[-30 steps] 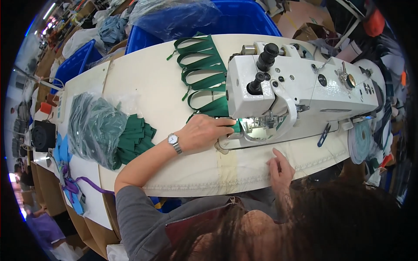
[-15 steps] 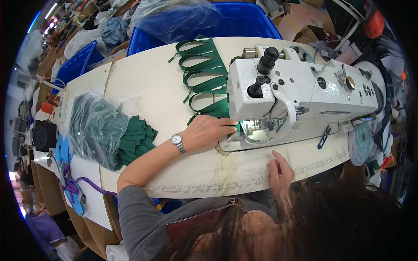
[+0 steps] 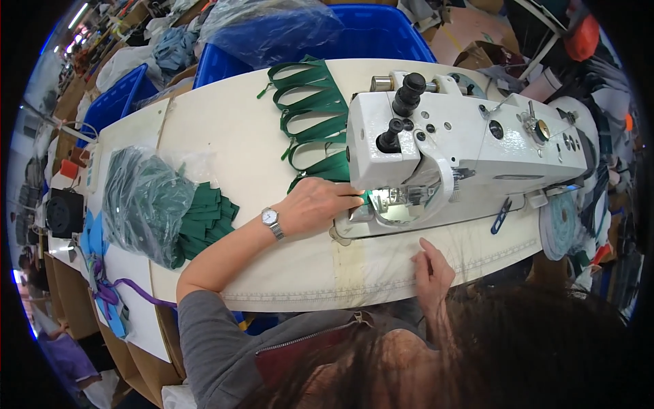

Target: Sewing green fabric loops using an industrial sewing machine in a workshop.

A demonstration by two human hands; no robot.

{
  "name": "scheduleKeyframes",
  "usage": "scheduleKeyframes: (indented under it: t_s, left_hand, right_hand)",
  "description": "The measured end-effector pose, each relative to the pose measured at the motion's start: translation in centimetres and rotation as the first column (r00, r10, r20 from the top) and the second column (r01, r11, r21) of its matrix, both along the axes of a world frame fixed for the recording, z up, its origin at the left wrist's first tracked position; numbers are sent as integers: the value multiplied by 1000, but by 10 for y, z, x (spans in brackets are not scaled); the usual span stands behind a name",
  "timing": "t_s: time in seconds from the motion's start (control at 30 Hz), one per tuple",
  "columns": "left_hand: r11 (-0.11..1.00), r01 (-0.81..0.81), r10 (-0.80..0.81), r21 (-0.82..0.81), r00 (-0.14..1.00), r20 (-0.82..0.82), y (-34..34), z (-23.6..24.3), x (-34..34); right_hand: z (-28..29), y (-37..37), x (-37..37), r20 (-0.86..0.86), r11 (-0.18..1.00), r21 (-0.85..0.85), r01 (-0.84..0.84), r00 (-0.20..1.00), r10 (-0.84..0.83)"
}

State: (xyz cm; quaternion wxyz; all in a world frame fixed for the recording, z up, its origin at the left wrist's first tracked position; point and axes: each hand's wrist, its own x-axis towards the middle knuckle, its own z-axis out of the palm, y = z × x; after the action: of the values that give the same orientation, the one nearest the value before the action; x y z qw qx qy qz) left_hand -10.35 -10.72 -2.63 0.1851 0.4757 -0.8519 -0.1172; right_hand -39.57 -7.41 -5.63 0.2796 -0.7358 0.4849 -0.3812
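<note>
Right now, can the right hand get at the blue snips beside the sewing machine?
Probably yes: the right hand looks empty, and the snips lie uncovered in front of the sewing machine. Only flat tabletop appears between them.

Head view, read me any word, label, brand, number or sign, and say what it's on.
No text can be read clearly.
Ruler strip along the near edge of the table: too small.
Watch: dial too small.
Sewing machine: no legible lettering.
</note>
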Motion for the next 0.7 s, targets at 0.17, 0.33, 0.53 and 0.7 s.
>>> scheduleKeyframes:
  t_s: [0.17, 0.33, 0.53, 0.7]
  left_hand:
    - [998, -62, 59, 33, 995, 85, -6, 6, 5]
    - [998, -64, 66, -23, 994, 89, -15, 5, 16]
    - [914, -160, 192, -372, 980, 51, 21, 15, 25]
    - [809, -494, 538, -319, 840, 65, 93, 34, 107]
  right_hand:
    - [3, 2, 3, 20, 1000, 20, 12, 1000, -12]
    - [0, 4, 6, 41, 996, 88, 27, 999, -31]
    - [-14, -1, -3, 4, 982, 184, 38, 999, -39]
    - [-24, 6, -18, 86, 983, 173, 56, 994, -72]
